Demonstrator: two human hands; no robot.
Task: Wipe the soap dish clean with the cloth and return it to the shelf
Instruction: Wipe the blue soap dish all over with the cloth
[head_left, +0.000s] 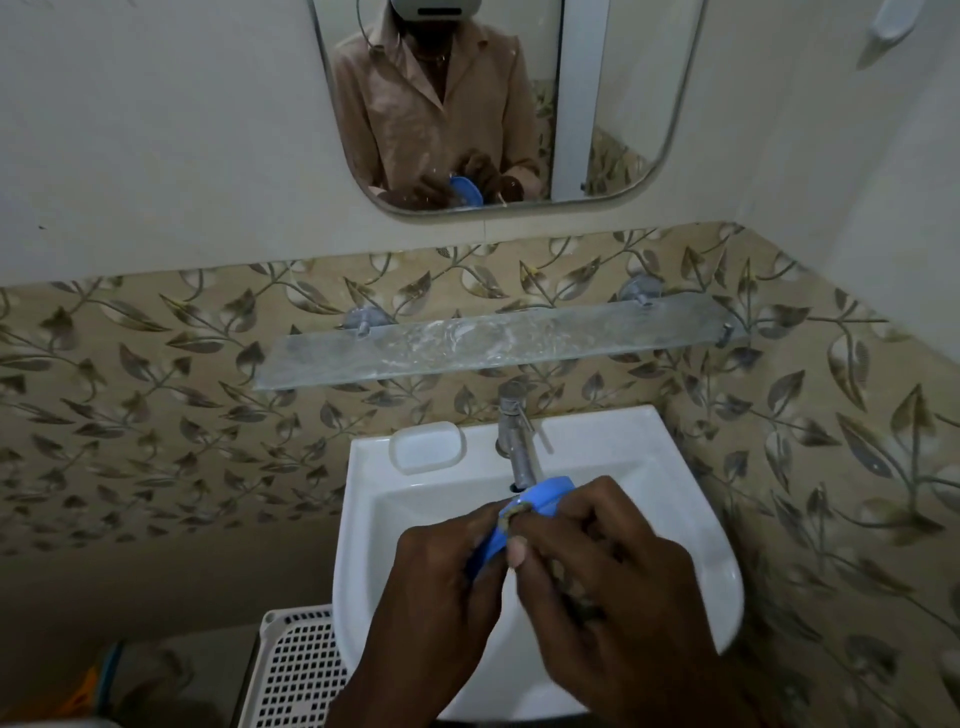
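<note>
A blue soap dish is held over the white sink, just below the tap. My left hand grips its left side with curled fingers. My right hand holds a small dark cloth, of which only a scrap shows, and presses it against the dish's rim. Both hands cover most of the dish. The glass shelf on the wall above the sink carries only white smears.
A metal tap stands at the sink's back. A white soap tray sits on the sink's back left corner. A white perforated basket stands lower left. The mirror above reflects a person and the dish.
</note>
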